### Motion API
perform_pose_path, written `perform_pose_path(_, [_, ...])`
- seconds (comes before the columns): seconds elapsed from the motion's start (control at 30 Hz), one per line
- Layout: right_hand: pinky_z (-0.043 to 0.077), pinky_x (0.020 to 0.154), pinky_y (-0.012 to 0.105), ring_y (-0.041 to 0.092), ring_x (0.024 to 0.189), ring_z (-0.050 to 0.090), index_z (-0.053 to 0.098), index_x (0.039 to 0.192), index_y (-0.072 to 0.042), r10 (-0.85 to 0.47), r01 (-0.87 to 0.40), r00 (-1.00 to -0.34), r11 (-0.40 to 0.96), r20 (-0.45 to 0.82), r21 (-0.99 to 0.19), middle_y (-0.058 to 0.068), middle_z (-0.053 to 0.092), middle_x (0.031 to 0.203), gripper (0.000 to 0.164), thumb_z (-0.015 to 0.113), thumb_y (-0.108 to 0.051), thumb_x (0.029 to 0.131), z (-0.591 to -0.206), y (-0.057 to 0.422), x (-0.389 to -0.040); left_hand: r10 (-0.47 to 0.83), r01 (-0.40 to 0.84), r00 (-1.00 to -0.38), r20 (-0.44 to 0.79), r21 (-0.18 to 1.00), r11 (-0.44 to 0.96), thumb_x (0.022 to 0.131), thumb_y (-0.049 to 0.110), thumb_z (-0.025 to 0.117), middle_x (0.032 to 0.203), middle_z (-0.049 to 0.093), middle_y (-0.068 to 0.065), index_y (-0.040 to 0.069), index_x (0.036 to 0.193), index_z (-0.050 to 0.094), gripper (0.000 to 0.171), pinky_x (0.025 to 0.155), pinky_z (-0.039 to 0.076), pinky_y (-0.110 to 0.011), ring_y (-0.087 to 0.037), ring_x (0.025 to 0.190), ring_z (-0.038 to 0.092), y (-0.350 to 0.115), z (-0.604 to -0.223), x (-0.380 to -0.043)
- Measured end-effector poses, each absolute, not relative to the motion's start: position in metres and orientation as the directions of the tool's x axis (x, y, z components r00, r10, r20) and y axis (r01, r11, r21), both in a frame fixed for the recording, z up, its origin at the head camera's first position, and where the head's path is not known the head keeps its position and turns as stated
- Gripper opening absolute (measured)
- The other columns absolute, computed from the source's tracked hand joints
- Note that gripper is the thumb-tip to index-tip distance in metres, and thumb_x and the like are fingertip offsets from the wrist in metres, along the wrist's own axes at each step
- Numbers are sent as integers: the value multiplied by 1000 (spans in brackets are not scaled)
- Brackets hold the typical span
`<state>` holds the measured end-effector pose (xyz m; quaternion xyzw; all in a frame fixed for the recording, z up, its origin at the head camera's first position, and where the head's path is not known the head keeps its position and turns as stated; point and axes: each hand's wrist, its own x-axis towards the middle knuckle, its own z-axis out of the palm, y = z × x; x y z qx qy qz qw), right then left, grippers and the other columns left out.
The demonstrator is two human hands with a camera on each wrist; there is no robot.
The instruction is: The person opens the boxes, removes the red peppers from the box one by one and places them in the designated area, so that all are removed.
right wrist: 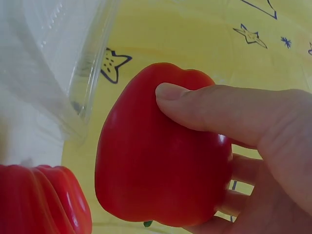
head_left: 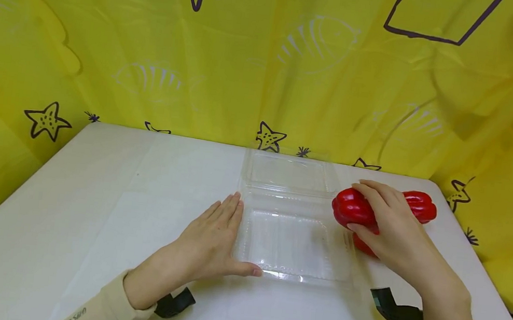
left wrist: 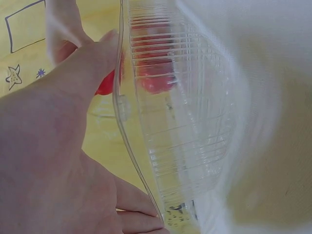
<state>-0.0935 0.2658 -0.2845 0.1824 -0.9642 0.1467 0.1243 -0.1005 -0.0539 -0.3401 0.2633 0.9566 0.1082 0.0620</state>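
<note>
My right hand (head_left: 393, 221) grips a red bell pepper (head_left: 353, 208), thumb on one side and fingers round the other. In the right wrist view this bell pepper (right wrist: 161, 151) has a bit of green stem at its lower end. A clear plastic clamshell container (head_left: 292, 244) lies opened out on the table, its lid (head_left: 288, 174) spread toward the back. My left hand (head_left: 210, 238) touches the container's left side with straight fingers, thumb at the front rim. In the left wrist view its ribbed wall (left wrist: 180, 126) stands beside the left hand (left wrist: 58, 117).
A second red bell pepper (head_left: 422, 206) lies behind my right hand. Another red bell pepper (head_left: 364, 244) shows partly below that hand, close to the container's right side. The white table (head_left: 68, 213) meets a yellow patterned curtain (head_left: 228, 73) at the back and sides.
</note>
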Motion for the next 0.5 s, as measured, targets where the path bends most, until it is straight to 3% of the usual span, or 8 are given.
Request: perform_pose_path(0.5, [51, 81, 69, 46, 125, 37, 48, 137, -1, -221, -282, -943, 928, 250, -243, 24, 47, 138, 74, 85, -6, 74, -284, 292, -96, 519, 492, -853, -58, 244, 836, 72, 80, 64, 164, 17, -23, -8, 153, 23, 127, 126, 18, -46, -33, 153, 18, -54, -340, -101])
